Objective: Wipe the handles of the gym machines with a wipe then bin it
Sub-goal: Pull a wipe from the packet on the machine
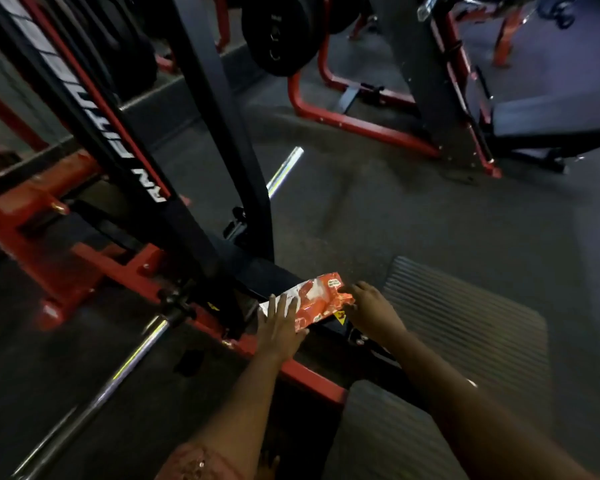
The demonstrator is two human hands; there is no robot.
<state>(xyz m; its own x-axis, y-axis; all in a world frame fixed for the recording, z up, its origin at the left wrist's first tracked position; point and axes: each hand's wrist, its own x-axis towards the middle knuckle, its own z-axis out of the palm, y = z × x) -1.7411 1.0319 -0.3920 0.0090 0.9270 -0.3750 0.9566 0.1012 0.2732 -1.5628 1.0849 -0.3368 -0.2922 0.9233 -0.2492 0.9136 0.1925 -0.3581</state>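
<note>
Wipes pack (pixel 321 301), left hand (pixel 279 325), right hand (pixel 369 308) touching

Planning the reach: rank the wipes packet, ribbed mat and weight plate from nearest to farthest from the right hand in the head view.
1. wipes packet: touching the right hand, on its left.
2. ribbed mat: just to its right.
3. weight plate: far ahead, upper left.

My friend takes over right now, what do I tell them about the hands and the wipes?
Left hand: flat, fingers straight, on the left end of the wipes pack.
Right hand: at the pack's right end; grip too blurred to tell.
The pack lies on the black machine base.
Done: no loose wipe shows yet.
Left: pull a wipe, wipe the handles, bin it; no bin in view.
</note>
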